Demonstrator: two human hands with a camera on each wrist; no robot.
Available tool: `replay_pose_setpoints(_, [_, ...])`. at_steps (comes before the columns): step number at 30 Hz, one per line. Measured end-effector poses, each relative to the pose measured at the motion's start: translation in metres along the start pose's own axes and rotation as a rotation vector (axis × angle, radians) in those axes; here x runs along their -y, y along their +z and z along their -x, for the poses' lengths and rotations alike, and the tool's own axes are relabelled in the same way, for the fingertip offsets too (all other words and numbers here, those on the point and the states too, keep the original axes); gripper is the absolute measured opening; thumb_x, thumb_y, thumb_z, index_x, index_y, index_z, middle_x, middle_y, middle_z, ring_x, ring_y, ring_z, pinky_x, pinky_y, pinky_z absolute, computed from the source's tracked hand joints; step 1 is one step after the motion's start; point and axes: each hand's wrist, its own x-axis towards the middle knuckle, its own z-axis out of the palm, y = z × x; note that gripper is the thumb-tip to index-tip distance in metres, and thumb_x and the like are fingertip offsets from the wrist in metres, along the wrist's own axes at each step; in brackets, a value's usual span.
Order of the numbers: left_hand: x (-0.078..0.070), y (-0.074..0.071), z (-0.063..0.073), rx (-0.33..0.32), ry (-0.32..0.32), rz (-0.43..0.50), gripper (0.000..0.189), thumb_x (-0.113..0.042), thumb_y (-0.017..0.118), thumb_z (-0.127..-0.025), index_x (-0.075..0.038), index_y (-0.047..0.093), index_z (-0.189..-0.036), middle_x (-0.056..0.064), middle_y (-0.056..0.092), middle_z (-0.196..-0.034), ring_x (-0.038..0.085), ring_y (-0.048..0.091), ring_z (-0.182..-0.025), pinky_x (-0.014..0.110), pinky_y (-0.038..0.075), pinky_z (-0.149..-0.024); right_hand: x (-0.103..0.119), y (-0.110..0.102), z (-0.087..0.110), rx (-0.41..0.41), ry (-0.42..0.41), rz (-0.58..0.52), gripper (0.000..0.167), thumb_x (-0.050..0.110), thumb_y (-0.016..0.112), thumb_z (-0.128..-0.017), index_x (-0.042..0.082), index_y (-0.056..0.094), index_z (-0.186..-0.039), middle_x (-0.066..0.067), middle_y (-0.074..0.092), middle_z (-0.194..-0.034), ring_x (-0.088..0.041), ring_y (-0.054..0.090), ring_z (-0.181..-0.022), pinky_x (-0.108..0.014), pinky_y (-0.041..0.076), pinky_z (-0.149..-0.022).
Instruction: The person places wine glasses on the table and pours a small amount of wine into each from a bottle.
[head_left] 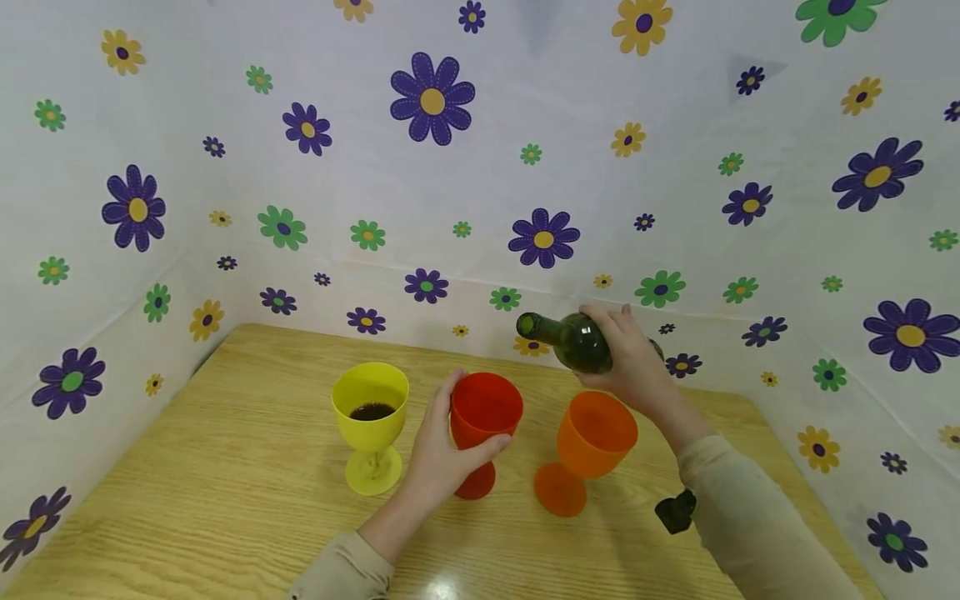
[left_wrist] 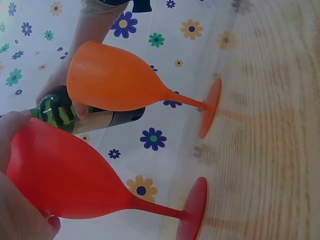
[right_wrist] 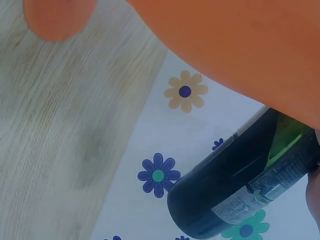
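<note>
My left hand (head_left: 444,454) grips the bowl of a red goblet (head_left: 472,433), thumb on the near side and fingers round its left. In the left wrist view the goblet's foot (left_wrist: 194,210) stands on the table. My right hand (head_left: 628,354) holds a green glass wine bottle (head_left: 585,342), tilted with its open mouth toward the left, above and behind the goblets. Dark liquid shows in the bottle's lower part in the right wrist view, beside a label (right_wrist: 240,204). Just below the right hand stands an orange goblet (head_left: 596,437); its bowl overlaps the bottle in both wrist views.
A yellow goblet (head_left: 372,433) with dark liquid in it stands left of the red one. The wooden table (head_left: 225,467) carries all three. White cloth (head_left: 480,183) with printed flowers rises behind the table and at both sides.
</note>
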Motion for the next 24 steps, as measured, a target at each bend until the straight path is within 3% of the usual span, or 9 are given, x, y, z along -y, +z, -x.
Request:
replay_pose_setpoints(7, [0.001,0.0,-0.001,-0.013,-0.01,-0.007,0.094,-0.037,0.081,-0.075,-0.02,0.026,-0.15,-0.001,0.038,-0.146,0.023,0.041,-0.129,0.046,0.043,-0.1,0.004,-0.004,0.003,0.011,-0.095,0.105,0.092,0.001,0.09,-0.056,0.008,0.044,-0.135,-0.017,0.049,-0.128,-0.041,0.046,-0.12,-0.06,0.015,-0.11])
replay_pose_setpoints(16, [0.002,0.0,-0.001,-0.017,0.011,0.003,0.093,-0.035,0.081,-0.076,-0.015,0.027,-0.15,0.003,0.039,-0.146,0.026,0.041,-0.129,0.047,0.043,-0.099,0.004,-0.011,0.001,0.045,-0.182,0.183,0.095,0.006,0.093,-0.056,0.011,0.043,-0.138,-0.017,0.049,-0.13,-0.042,0.044,-0.122,-0.058,0.014,-0.111])
replay_pose_setpoints(24, [0.004,0.001,-0.002,-0.013,0.002,0.002,0.093,-0.036,0.081,-0.076,-0.015,0.027,-0.15,0.001,0.039,-0.146,0.023,0.04,-0.13,0.045,0.042,-0.101,0.002,-0.017,-0.001,0.025,-0.258,0.24,0.098,0.01,0.094,-0.054,0.01,0.044,-0.138,-0.017,0.049,-0.132,-0.039,0.044,-0.121,-0.058,0.017,-0.111])
